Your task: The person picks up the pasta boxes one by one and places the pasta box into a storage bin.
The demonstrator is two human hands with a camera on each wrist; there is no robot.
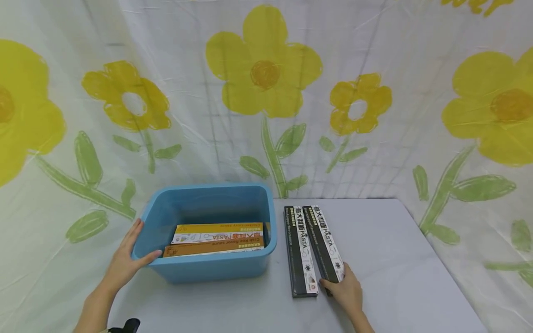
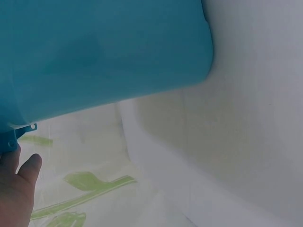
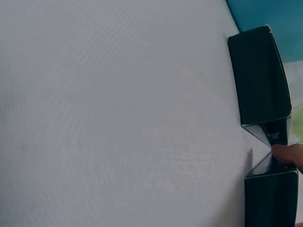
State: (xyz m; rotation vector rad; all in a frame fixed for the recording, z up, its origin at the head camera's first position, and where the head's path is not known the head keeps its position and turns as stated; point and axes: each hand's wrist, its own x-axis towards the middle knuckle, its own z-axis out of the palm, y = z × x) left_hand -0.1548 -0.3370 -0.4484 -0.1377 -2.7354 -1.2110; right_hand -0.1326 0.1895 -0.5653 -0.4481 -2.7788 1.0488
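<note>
My left hand [image 1: 123, 260] holds the left rim of a blue plastic bin [image 1: 212, 270], thumb over the front edge and fingers along the side. Inside the bin lie a yellow-and-white pasta box [image 1: 218, 228] and a brown pasta box [image 1: 214, 245]. To the right of the bin, two black-and-white pasta boxes lie side by side on the table. My right hand [image 1: 346, 289] grips the near end of the right black pasta box [image 1: 322, 240], thumb on its left side, fingers on its right. The left black pasta box [image 1: 296, 259] lies just beside it, untouched by the fingers.
A white-covered table [image 1: 399, 273] carries everything, its right edge running down toward the lower right. Behind the table hangs a pale curtain [image 1: 191, 152] printed with yellow flowers. The bin's back rim stands close to that curtain.
</note>
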